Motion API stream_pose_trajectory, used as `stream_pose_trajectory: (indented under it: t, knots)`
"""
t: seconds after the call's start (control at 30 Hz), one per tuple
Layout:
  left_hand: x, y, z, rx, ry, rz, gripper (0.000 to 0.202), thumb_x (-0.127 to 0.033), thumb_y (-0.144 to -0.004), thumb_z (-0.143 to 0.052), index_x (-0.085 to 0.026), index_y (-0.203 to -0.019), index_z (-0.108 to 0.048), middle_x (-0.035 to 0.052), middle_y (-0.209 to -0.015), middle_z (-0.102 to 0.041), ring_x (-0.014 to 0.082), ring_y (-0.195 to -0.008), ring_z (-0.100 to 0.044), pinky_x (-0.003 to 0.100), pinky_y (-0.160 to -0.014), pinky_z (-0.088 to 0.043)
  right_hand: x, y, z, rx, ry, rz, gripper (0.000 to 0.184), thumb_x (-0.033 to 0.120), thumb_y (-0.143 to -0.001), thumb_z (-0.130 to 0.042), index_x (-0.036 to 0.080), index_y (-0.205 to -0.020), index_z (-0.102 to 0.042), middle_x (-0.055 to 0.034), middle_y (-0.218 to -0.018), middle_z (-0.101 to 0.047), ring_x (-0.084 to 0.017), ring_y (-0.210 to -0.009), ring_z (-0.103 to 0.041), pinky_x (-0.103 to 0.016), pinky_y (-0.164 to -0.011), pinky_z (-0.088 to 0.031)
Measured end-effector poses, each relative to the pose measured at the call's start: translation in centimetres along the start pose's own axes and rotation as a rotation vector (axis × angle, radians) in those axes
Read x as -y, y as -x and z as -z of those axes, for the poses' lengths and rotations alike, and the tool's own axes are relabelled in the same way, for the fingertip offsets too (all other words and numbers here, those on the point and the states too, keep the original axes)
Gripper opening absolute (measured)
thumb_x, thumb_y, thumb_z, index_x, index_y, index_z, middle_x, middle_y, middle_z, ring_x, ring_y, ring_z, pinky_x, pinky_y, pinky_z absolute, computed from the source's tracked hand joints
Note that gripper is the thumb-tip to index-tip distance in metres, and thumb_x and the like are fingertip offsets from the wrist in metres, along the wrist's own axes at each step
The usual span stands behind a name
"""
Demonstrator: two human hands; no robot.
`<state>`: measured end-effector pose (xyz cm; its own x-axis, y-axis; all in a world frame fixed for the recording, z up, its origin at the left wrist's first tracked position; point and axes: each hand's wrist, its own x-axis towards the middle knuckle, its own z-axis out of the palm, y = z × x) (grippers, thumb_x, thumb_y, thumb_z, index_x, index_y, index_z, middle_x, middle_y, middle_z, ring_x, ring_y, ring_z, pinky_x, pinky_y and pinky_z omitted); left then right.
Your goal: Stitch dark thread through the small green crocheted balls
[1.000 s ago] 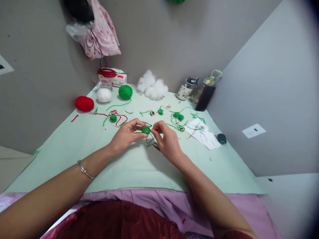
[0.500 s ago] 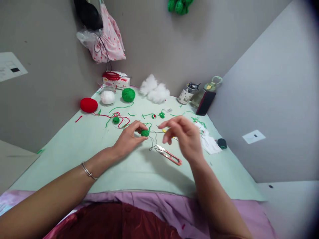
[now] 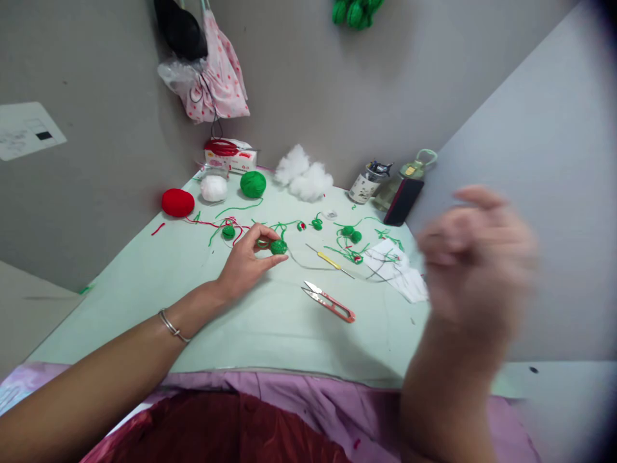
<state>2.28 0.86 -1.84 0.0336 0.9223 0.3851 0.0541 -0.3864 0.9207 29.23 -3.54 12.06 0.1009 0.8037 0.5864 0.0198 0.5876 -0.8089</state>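
Pale green tabletop (image 3: 250, 334), white box (image 3: 232, 161) behind, red lettering too small to read.
Pinching green ball (image 3: 278, 247) in left hand (image 3: 245, 262), near orange snips (image 3: 340, 310); cannot tell the grip of raised, blurred right hand (image 3: 475, 257).

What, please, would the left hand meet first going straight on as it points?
Past the green ball in the left hand, probably the thin thread, then the yellow-handled tool; depth is unclear.

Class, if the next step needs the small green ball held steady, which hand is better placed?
The left hand, probably: its fingers hold the green ball. The right hand is raised well away from it and blurred; whether it holds anything is unclear.
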Motion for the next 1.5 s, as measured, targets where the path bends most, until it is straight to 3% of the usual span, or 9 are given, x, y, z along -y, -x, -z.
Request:
stream_pose_trajectory:
  t: [0.1, 0.2, 0.43, 0.6, 0.77, 0.9, 1.07, 1.23, 1.5]
  knots:
    - [-0.1, 0.3, -0.3, -0.026, 0.035, -0.069, 0.033, -0.027, -0.078, -0.084, -0.022, -0.099, -0.059, 0.0028, -0.102, -0.063, 0.0183, -0.097, -0.064, 0.038, -0.097, -0.054, -4.2, 0.8, -5.0, 0.224, 0.020, -0.283, 0.026, 0.039, -0.087, -0.073, 0.022, -0.105, -0.067, 0.0064, -0.063, -0.042, -0.009, -0.054, -0.036, -0.026, -0.052, -0.028]
    - [-0.3, 0.7, -0.5, -0.019, -0.006, -0.135, 0.032, -0.027, -0.079, -0.083, -0.022, -0.101, -0.061, 0.0032, -0.102, -0.061, 0.0191, -0.100, -0.063, 0.038, -0.097, -0.055, -7.3, 2.5, -7.3, 0.430, 0.168, -0.423, 0.036, 0.045, -0.087, -0.073, 0.017, -0.109, -0.067, 0.0064, -0.065, -0.043, -0.009, -0.060, -0.040, -0.026, -0.057, -0.032]
    - [-1.3, 0.3, 0.0, 0.137, -0.066, -0.064, 0.035, -0.033, -0.077, -0.085, -0.023, -0.105, -0.067, 0.0060, -0.111, -0.066, 0.0251, -0.113, -0.061, 0.045, -0.108, -0.047, -8.2, 3.6, -7.7, 0.520, 0.285, -0.467, 0.030, 0.045, -0.086, -0.070, 0.016, -0.093, -0.066, 0.0056, -0.066, -0.044, -0.010, -0.062, -0.039, -0.027, -0.059, -0.029]
    - [-2.6, -1.4, 1.6, 0.056, 0.311, 0.170, 0.034, -0.049, -0.081, -0.082, -0.020, -0.090, -0.068, 0.0053, -0.103, -0.068, 0.0273, -0.128, -0.059, 0.041, -0.115, -0.041, -8.2, 3.1, -6.9, 0.493, 0.325, -0.505, 0.027, 0.043, -0.086, -0.069, 0.018, -0.082, -0.059, 0.0054, -0.068, -0.044, -0.010, -0.063, -0.040, -0.027, -0.059, -0.029]
    - [-3.4, -2.2, 2.7, 0.019, 0.558, 0.299, 0.048, -0.054, -0.078, -0.083, -0.020, -0.067, -0.050, -0.0019, -0.068, -0.047, 0.0198, -0.093, -0.069, 0.027, -0.080, -0.056, -8.7, 3.4, -6.9, 0.540, 0.353, -0.489, 0.027, 0.043, -0.086, -0.069, 0.018, -0.089, -0.062, 0.0048, -0.069, -0.047, -0.011, -0.064, -0.041, -0.027, -0.060, -0.030]
    - [-3.5, -1.6, 2.3, 0.100, 0.342, 0.223, 0.045, -0.052, -0.079, -0.082, -0.021, -0.073, -0.050, -0.0046, -0.063, -0.045, 0.0097, -0.053, -0.047, 0.024, -0.050, -0.040, -8.7, 3.3, -6.9, 0.558, 0.300, -0.541, 0.034, 0.050, -0.086, -0.070, 0.018, -0.092, -0.064, 0.0043, -0.069, -0.047, -0.011, -0.064, -0.040, -0.027, -0.059, -0.028]
    - [-2.6, -0.4, 1.1, 0.257, -0.115, -0.078, 0.041, -0.035, -0.075, -0.087, -0.026, -0.110, -0.068, 0.0022, -0.101, -0.061, 0.0134, -0.073, -0.058, 0.031, -0.074, -0.052, -8.4, 2.9, -6.5, 0.577, 0.265, -0.569, 0.036, 0.053, -0.088, -0.067, 0.018, -0.083, -0.061, 0.0046, -0.068, -0.041, -0.010, -0.062, -0.033, -0.027, -0.058, -0.024]
    - [-1.6, -0.1, 0.7, 0.347, -0.133, -0.125, 0.026, -0.030, -0.088, -0.075, -0.024, -0.113, -0.068, 0.0073, -0.111, -0.069, 0.0224, -0.101, -0.064, 0.040, -0.095, -0.051, -8.3, 2.8, -6.3, 0.629, 0.228, -0.574, 0.034, 0.051, -0.088, -0.066, 0.017, -0.082, -0.064, 0.0038, -0.070, -0.042, -0.010, -0.064, -0.033, -0.027, -0.058, -0.022]
    - [-1.8, 0.3, 0.3, 0.184, -0.082, -0.139, 0.036, -0.024, -0.084, -0.076, -0.024, -0.117, -0.061, 0.0057, -0.110, -0.068, 0.0221, -0.105, -0.067, 0.041, -0.099, -0.055, -9.2, 3.1, -6.3, 0.554, 0.029, -0.690, 0.039, 0.055, -0.079, -0.077, 0.018, -0.088, -0.068, 0.0048, -0.067, -0.043, -0.009, -0.060, -0.030, -0.027, -0.055, -0.021]
